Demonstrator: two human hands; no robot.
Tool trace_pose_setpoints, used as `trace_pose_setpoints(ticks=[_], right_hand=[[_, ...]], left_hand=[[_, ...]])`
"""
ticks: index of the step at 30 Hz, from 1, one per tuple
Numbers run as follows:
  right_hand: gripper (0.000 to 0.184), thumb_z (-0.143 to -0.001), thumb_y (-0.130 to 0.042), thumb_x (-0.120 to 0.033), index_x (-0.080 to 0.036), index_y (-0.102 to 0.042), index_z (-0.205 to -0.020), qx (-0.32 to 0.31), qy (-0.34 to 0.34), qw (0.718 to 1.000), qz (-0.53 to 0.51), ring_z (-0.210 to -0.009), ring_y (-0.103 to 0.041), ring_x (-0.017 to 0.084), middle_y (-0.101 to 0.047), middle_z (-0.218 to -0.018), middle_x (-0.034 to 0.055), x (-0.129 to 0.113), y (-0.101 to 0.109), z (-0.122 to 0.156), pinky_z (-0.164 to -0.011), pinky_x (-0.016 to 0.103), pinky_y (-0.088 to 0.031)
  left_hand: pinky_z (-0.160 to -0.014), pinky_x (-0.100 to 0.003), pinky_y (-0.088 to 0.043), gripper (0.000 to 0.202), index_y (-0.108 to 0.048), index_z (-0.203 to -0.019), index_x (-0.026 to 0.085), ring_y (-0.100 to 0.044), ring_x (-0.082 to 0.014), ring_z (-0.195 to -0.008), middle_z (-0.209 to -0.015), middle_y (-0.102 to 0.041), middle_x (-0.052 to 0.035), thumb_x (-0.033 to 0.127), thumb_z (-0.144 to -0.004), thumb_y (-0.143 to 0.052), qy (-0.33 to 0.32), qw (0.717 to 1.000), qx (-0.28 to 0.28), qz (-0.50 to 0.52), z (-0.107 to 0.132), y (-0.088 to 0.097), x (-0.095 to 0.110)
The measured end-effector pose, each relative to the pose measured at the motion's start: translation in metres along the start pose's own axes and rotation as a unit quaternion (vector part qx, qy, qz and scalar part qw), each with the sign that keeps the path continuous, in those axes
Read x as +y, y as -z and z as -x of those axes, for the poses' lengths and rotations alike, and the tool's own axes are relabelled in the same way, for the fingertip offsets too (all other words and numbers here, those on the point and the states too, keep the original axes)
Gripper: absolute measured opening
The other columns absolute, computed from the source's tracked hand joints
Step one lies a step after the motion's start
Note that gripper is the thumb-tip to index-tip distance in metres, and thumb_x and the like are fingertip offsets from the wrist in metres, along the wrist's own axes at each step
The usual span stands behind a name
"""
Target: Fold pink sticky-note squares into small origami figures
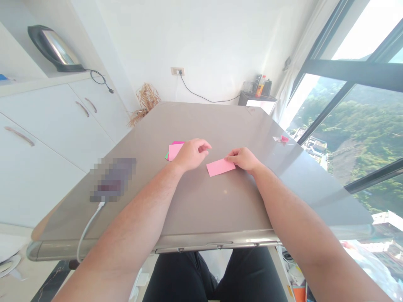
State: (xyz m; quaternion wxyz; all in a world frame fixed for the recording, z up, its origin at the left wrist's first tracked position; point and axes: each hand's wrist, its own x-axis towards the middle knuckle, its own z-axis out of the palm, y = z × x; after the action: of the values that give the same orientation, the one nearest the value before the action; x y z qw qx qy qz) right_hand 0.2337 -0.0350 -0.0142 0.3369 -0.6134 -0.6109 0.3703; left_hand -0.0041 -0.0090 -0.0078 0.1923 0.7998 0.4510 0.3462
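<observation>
A light-pink rectangle of paper (218,167) lies at a slight slant near the middle of the table. My right hand (244,159) pinches its upper right corner between thumb and fingers. To the left of that paper, my left hand (194,153) hovers above the tabletop, its fingers loosely bent and apart, holding nothing that I can see. Beside the left wrist is a small pile of coloured paper (175,151), light pink on top with magenta and green edges showing. My left hand partly covers this pile.
The grey table (201,121) has a blurred-out device (113,180) with a white cable (86,226) on its left. Small pink and clear scraps (283,139) lie near the right edge by the window. Dried stalks (146,100) stand behind the far left corner.
</observation>
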Motion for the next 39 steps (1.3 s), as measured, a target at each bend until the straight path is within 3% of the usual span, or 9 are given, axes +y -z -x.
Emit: trace_pose_setpoints(ticks=[4, 7, 15, 26, 31, 35, 39], right_hand=[[0.009, -0.070, -0.068, -0.030, -0.022, -0.071, -0.066, -0.012, 0.027, 0.993, 0.112, -0.062, -0.057, 0.015, -0.066, -0.066, 0.0001, 0.000, -0.009, -0.001, -0.055, 0.027, -0.042], [0.007, -0.072, -0.066, -0.027, -0.023, -0.072, -0.068, -0.012, 0.036, 0.987, 0.154, -0.065, -0.059, 0.016, -0.069, -0.069, 0.0007, -0.002, -0.012, -0.001, -0.056, 0.027, -0.044], [0.008, -0.072, -0.067, -0.023, -0.023, -0.074, -0.076, -0.012, 0.050, 0.985, 0.163, -0.068, -0.061, 0.016, -0.071, -0.077, 0.0009, -0.001, -0.013, 0.001, -0.056, 0.026, -0.044], [0.009, -0.071, -0.071, -0.021, -0.021, -0.071, -0.080, -0.050, 0.011, 0.978, 0.201, -0.070, -0.059, 0.014, -0.069, -0.080, -0.0001, -0.013, -0.012, 0.001, -0.057, 0.023, -0.041], [0.006, -0.078, -0.065, -0.021, -0.022, -0.070, -0.079, -0.045, 0.109, 0.957, 0.266, -0.069, -0.057, 0.014, -0.067, -0.075, -0.0013, -0.006, -0.010, 0.005, -0.059, 0.025, -0.039], [0.012, -0.087, -0.063, -0.025, -0.023, -0.074, -0.084, -0.006, 0.209, 0.938, 0.275, -0.074, -0.060, 0.015, -0.070, -0.085, 0.0017, 0.010, -0.010, 0.014, -0.067, 0.027, -0.043], [0.018, -0.091, -0.058, -0.019, -0.024, -0.076, -0.090, 0.026, 0.314, 0.903, 0.292, -0.081, -0.064, 0.017, -0.073, -0.089, 0.0037, 0.027, -0.012, 0.018, -0.072, 0.029, -0.046]], left_hand=[[-0.077, -0.032, -0.051, 0.027, -0.078, -0.091, 0.027, -0.066, -0.0173, -0.082, -0.095, -0.073, -0.0021, 0.014, -0.076, -0.060, -0.055, 0.989, -0.134, -0.031, 0.005, -0.008, 0.006], [-0.077, -0.030, -0.050, 0.035, -0.080, -0.093, 0.029, -0.067, -0.0170, -0.084, -0.094, -0.074, -0.0011, 0.010, -0.076, -0.057, -0.070, 0.980, -0.182, -0.048, 0.006, -0.014, 0.004], [-0.073, -0.027, -0.049, 0.040, -0.081, -0.101, 0.031, -0.066, -0.0153, -0.081, -0.099, -0.073, -0.0010, 0.012, -0.076, -0.056, -0.083, 0.973, -0.201, -0.083, 0.004, -0.016, -0.002], [-0.074, -0.026, -0.046, 0.042, -0.078, -0.111, 0.030, -0.064, -0.0145, -0.086, -0.104, -0.069, -0.0008, 0.016, -0.081, -0.052, -0.091, 0.960, -0.234, -0.125, 0.003, -0.015, -0.001], [-0.075, -0.025, -0.045, 0.042, -0.078, -0.112, 0.029, -0.064, -0.0151, -0.089, -0.105, -0.069, -0.0014, 0.016, -0.082, -0.051, -0.096, 0.960, -0.233, -0.123, 0.002, -0.017, -0.001], [-0.074, -0.025, -0.044, 0.046, -0.078, -0.112, 0.030, -0.063, -0.0149, -0.088, -0.104, -0.068, -0.0014, 0.014, -0.080, -0.051, -0.099, 0.959, -0.236, -0.125, 0.001, -0.018, 0.000], [-0.071, -0.025, -0.044, 0.047, -0.079, -0.111, 0.031, -0.063, -0.0143, -0.085, -0.104, -0.068, -0.0011, 0.012, -0.078, -0.051, -0.086, 0.960, -0.238, -0.119, 0.001, -0.016, 0.004]])
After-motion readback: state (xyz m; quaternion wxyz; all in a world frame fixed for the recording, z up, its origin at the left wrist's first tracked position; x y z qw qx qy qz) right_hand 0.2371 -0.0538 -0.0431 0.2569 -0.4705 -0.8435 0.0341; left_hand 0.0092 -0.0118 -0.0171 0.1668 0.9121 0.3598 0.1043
